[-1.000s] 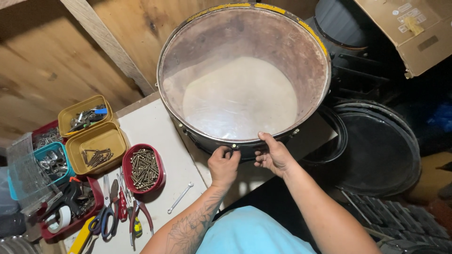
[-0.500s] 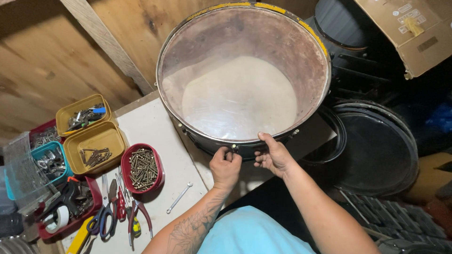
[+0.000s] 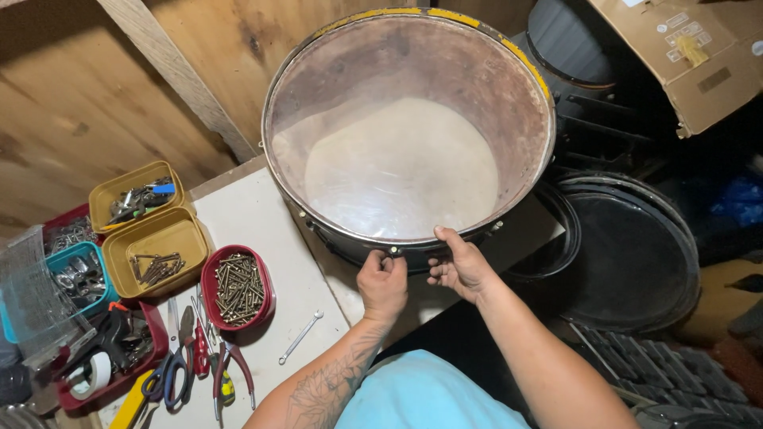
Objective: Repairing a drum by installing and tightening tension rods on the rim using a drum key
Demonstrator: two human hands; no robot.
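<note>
At the bench's (image 3: 262, 222) right edge, the left hand (image 3: 383, 284) pinches a rim fitting on the open drum shell (image 3: 405, 119) while the right hand (image 3: 461, 266) grips the rim beside it; wrench (image 3: 300, 337) lies unused, work seemingly unfinished.

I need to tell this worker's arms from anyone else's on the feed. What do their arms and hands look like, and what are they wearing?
Both hands are bare: no gloves, rings or watch visible. The left hand leads into a forearm with a dark line tattoo of flower-like shapes. The right hand leads into a forearm with no marking visible. No sleeves reach the forearms. A light blue garment shows at the bottom edge.
</note>
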